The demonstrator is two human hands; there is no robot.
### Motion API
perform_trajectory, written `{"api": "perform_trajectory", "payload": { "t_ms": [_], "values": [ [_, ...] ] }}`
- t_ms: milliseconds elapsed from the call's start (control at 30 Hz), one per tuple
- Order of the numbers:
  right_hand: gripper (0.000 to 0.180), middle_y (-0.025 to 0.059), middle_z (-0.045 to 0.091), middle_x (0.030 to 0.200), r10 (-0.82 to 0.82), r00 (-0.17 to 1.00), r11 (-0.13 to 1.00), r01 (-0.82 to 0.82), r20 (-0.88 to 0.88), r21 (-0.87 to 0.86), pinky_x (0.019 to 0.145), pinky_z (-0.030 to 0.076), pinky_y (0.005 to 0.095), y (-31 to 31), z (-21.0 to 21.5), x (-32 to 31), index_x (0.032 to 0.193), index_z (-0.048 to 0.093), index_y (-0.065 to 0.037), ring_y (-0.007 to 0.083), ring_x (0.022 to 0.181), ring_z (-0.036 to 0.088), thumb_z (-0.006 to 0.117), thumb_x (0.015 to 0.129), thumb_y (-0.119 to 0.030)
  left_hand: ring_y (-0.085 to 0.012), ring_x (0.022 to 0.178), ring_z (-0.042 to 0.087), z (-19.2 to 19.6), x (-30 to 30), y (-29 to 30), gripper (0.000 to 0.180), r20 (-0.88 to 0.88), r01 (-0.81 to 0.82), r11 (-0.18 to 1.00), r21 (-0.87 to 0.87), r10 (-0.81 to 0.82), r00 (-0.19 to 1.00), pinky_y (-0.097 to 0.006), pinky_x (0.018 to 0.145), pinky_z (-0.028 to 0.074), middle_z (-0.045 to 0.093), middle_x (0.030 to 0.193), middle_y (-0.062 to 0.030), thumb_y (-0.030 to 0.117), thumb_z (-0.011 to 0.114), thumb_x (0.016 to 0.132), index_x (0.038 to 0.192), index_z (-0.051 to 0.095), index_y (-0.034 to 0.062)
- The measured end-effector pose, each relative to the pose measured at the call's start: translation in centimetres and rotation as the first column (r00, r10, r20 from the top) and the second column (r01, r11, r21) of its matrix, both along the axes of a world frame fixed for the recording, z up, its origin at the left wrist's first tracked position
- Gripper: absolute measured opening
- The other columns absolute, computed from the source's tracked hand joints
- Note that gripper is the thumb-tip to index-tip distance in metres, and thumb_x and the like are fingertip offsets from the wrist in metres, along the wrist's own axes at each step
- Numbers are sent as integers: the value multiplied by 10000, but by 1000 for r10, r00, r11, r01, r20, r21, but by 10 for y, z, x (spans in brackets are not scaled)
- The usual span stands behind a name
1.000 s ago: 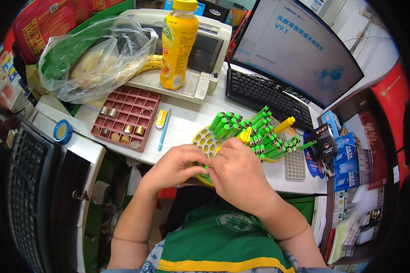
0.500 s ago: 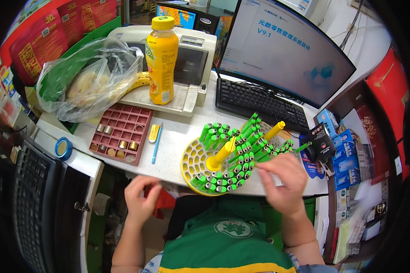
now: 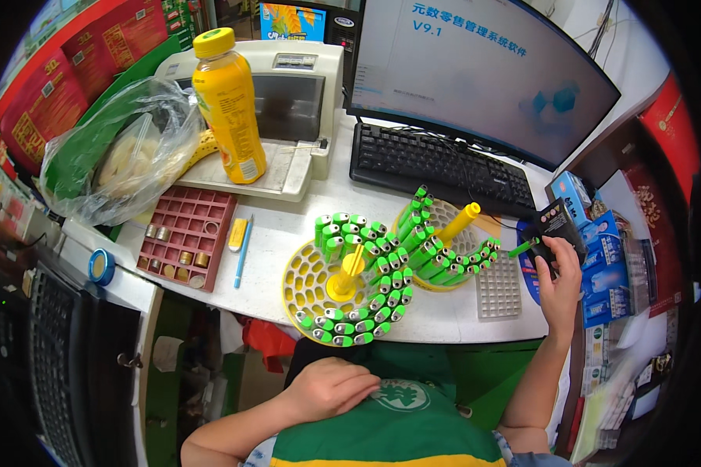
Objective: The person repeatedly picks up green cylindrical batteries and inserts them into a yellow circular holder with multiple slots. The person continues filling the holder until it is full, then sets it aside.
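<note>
My left hand (image 3: 331,387) lies against the green apron (image 3: 436,420), fingers stretched out flat and holding nothing. Over at the right, my right hand (image 3: 559,282) is beside a black box (image 3: 565,220), its thumb and forefinger apart near the end of a single green lighter (image 3: 522,248). Contact between fingertips and lighter is unclear. On the counter before me stands a round yellow rack (image 3: 297,285) with a centre post, partly filled with upright green lighters (image 3: 383,300) with silver tops. A second yellow rack (image 3: 461,226) behind it also carries green lighters.
A grey gridded tray (image 3: 499,294) lies right of the racks. Behind are a keyboard (image 3: 436,167) and monitor (image 3: 483,74). Leftward are a maroon coin tray (image 3: 181,226), a blue pencil (image 3: 243,253), a yellow drink bottle (image 3: 230,109) and a clear plastic bag (image 3: 117,152).
My right hand has moved from the near rack rightward to the black box and single lighter. My left hand has come down onto the apron and its fingers have straightened. The view has shifted.
</note>
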State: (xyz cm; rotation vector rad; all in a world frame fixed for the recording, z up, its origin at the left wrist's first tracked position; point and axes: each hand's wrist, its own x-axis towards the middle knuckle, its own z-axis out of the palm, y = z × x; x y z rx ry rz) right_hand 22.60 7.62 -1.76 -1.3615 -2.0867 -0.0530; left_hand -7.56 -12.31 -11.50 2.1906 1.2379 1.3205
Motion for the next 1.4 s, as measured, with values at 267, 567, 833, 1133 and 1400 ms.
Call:
{"api": "perform_trajectory", "payload": {
  "t_ms": [267,567,833,1133,1400],
  "values": [
    [342,145,628,1079,151,978,950,-184,-143,-253,767,520,301,22,-14,26,1109,609,14,244,901,644,670,772,10,-296,829,652,31,80,66,169,265,391,882,-263,-324,908,-355,723,538,662,928,-119,78,641,863,1023,642,22],
    [290,105,653,877,175,905,912,-297,-388,-281,699,505,295,32,-31,36,1047,634,16,185,777,625,705,767,-19,-412,1097,540,35,165,148,498,111,61,974,-218,-37,993,-413,906,469,522,1221,-249,97,662,835,1268,461,-44],
    [298,136,623,961,59,941,981,-115,-333,-153,703,497,333,53,-31,45,1072,599,1,251,780,616,681,791,-52,-426,1089,532,35,199,196,517,44,-53,957,-286,69,997,-434,931,444,526,1195,-275,112,656,831,1257,444,-88],
    [179,162,636,757,155,929,902,-272,-335,-336,621,480,356,66,-44,54,870,609,30,286,681,630,694,769,-90,-349,848,620,13,217,241,223,188,-20,910,-413,107,976,-397,748,499,609,944,-221,55,635,811,998,554,-37],
    [150,126,601,754,156,905,951,-246,-396,-189,598,471,320,44,-45,56,916,583,12,235,657,605,657,800,-48,-409,842,580,-2,221,239,169,140,-32,962,-270,72,988,-462,739,469,606,872,-223,72,652,773,900,595,-23]
  ]
}}
